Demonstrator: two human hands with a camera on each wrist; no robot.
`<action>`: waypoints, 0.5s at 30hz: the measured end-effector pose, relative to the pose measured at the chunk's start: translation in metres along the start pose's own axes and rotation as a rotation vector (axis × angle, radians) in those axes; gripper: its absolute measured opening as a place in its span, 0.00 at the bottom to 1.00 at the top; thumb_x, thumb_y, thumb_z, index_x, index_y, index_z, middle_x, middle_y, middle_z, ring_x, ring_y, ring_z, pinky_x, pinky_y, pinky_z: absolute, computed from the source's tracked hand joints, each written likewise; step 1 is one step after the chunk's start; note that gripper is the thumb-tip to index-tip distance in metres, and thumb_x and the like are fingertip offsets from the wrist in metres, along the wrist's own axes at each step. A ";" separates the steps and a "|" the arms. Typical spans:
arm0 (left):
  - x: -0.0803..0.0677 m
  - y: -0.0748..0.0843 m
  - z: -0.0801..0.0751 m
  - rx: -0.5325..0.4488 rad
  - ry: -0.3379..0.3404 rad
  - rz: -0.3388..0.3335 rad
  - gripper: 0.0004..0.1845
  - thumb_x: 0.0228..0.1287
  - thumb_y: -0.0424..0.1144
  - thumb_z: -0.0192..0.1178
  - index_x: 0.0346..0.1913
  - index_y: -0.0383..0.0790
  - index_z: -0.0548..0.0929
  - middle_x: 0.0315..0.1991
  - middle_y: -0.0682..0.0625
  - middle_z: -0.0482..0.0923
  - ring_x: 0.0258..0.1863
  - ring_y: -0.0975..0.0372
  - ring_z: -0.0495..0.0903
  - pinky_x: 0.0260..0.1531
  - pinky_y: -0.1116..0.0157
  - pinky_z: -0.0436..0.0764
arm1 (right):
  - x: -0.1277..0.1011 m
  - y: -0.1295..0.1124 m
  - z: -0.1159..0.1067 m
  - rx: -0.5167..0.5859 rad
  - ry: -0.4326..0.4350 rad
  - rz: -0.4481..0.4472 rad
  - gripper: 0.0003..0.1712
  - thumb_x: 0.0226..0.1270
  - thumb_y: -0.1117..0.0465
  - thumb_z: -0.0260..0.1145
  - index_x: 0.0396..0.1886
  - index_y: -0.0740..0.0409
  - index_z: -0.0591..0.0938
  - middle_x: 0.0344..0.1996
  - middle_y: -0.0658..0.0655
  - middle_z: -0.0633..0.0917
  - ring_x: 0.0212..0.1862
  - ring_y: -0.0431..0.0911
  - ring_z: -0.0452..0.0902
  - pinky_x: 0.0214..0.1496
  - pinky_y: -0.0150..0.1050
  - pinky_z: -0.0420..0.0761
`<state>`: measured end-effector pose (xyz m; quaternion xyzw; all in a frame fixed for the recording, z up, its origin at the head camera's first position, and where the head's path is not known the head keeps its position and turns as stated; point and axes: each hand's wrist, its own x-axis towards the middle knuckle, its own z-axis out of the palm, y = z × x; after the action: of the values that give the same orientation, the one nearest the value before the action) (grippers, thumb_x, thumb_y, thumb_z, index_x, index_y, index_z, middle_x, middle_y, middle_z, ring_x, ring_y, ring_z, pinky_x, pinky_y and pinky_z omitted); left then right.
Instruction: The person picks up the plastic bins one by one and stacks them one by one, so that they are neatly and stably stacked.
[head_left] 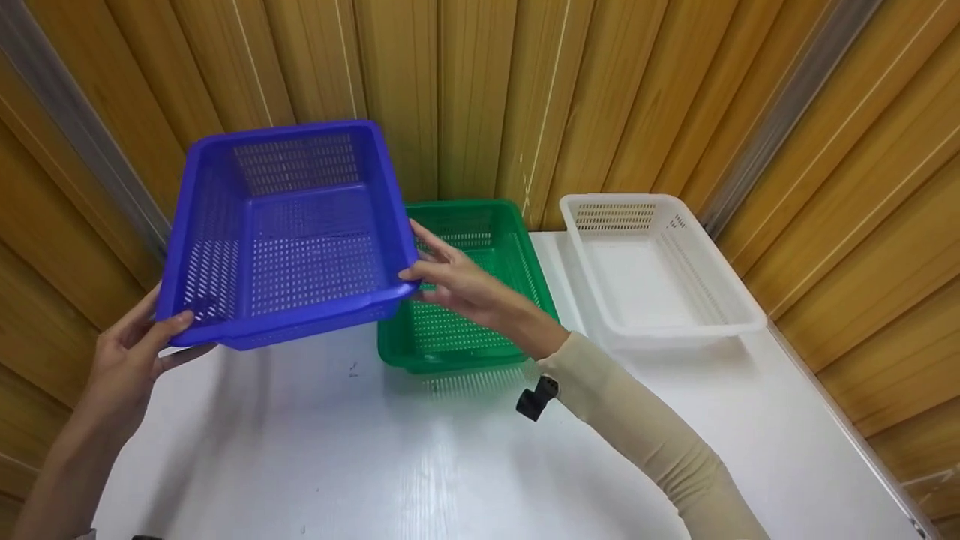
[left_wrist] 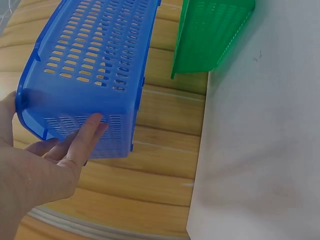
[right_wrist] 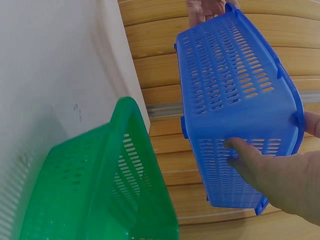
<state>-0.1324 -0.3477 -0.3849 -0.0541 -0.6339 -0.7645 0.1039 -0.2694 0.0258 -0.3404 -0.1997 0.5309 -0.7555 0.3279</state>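
Both hands around blue basket

The blue basket hung tilted above the white table, clear of it, so bare tabletop lay open beneath and toward six o'clock. At three o'clock the green basket sat close under its raised edge, blocking that side. Farther at three o'clock stood the white basket. Wooden wall panels closed off twelve o'clock.
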 end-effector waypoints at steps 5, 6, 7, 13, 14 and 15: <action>0.007 0.003 0.023 0.064 0.005 0.013 0.33 0.76 0.30 0.54 0.80 0.42 0.59 0.60 0.56 0.80 0.48 0.65 0.89 0.41 0.66 0.88 | -0.018 -0.014 -0.013 -0.018 0.020 -0.039 0.47 0.72 0.71 0.58 0.84 0.41 0.51 0.80 0.64 0.61 0.79 0.64 0.59 0.77 0.59 0.66; 0.008 0.004 0.028 0.072 0.008 0.014 0.34 0.76 0.30 0.55 0.80 0.41 0.58 0.60 0.56 0.80 0.48 0.65 0.89 0.42 0.66 0.88 | -0.022 -0.017 -0.016 -0.027 0.029 -0.044 0.47 0.71 0.71 0.58 0.84 0.41 0.52 0.80 0.63 0.61 0.79 0.63 0.60 0.77 0.59 0.67; 0.009 0.005 0.035 0.079 0.011 0.017 0.34 0.76 0.30 0.55 0.80 0.40 0.58 0.60 0.56 0.80 0.49 0.66 0.89 0.43 0.66 0.88 | -0.026 -0.019 -0.019 -0.034 0.037 -0.047 0.47 0.71 0.71 0.58 0.84 0.40 0.52 0.80 0.62 0.61 0.79 0.63 0.60 0.77 0.58 0.67; 0.008 0.006 0.071 0.104 0.063 -0.001 0.37 0.73 0.33 0.60 0.81 0.39 0.57 0.63 0.54 0.76 0.51 0.66 0.88 0.44 0.65 0.87 | -0.046 -0.029 -0.037 -0.035 0.061 -0.056 0.48 0.70 0.72 0.58 0.84 0.41 0.52 0.80 0.61 0.60 0.79 0.63 0.60 0.71 0.51 0.77; 0.008 0.006 0.076 0.109 0.070 -0.011 0.38 0.73 0.34 0.60 0.81 0.40 0.57 0.63 0.54 0.75 0.51 0.66 0.88 0.44 0.66 0.87 | -0.049 -0.030 -0.039 -0.030 0.062 -0.059 0.49 0.70 0.72 0.58 0.84 0.41 0.52 0.80 0.61 0.60 0.79 0.63 0.59 0.69 0.49 0.79; 0.008 0.006 0.081 0.108 0.073 -0.022 0.39 0.73 0.34 0.61 0.81 0.41 0.56 0.63 0.54 0.75 0.51 0.66 0.88 0.44 0.66 0.87 | -0.052 -0.031 -0.042 -0.025 0.062 -0.062 0.49 0.70 0.73 0.58 0.84 0.41 0.51 0.80 0.61 0.59 0.79 0.64 0.59 0.67 0.48 0.80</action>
<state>-0.1431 -0.2704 -0.3625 -0.0135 -0.6707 -0.7316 0.1216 -0.2691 0.0974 -0.3244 -0.1968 0.5437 -0.7644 0.2853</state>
